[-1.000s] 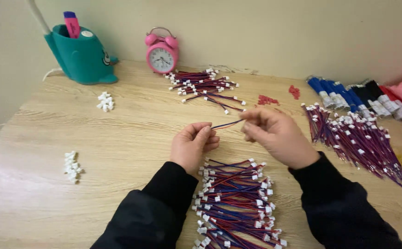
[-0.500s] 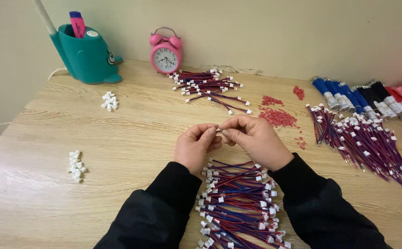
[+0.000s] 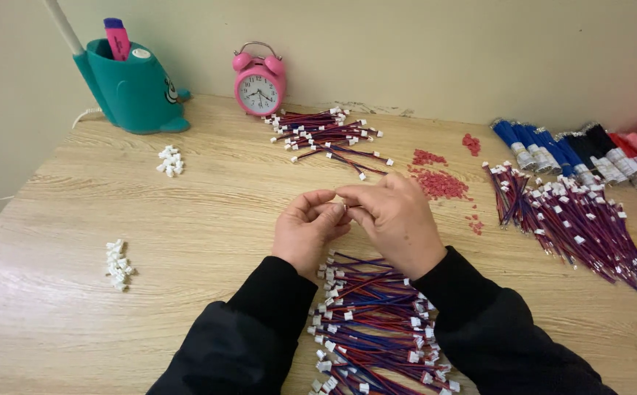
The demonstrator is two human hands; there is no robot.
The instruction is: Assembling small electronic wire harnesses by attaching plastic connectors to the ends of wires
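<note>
**Two hands pinching a small part over a pile of wire leads**

The left hand (image 3: 305,232) and the right hand (image 3: 395,219) meet above the wooden table (image 3: 209,212), fingertips touching. Both hands are nearly closed, with thumb and forefinger of each drawn into a pinch around a small part (image 3: 345,208) that is largely hidden between them; what kind of part it is cannot be told. The remaining fingers are curled loosely inward. Both arms wear black sleeves (image 3: 260,322).

Directly below the hands, between the two wrists, lies a pile of red and blue wire leads (image 3: 370,322) with white plugs on their ends. Beyond the fingertips lies a second, smaller bunch of leads (image 3: 326,135), and behind that stands a pink alarm clock (image 3: 259,78) against the wall. Just past the right hand is a scatter of small red pieces (image 3: 439,183). Farther to the right of that hand lie a larger spread of leads (image 3: 574,227) and a row of blue and black bundles (image 3: 560,150). To the left of the left hand lie two small heaps of white plugs (image 3: 170,160) (image 3: 117,263), well apart from it, and a teal pen holder (image 3: 132,88) stands at the far corner.
</note>
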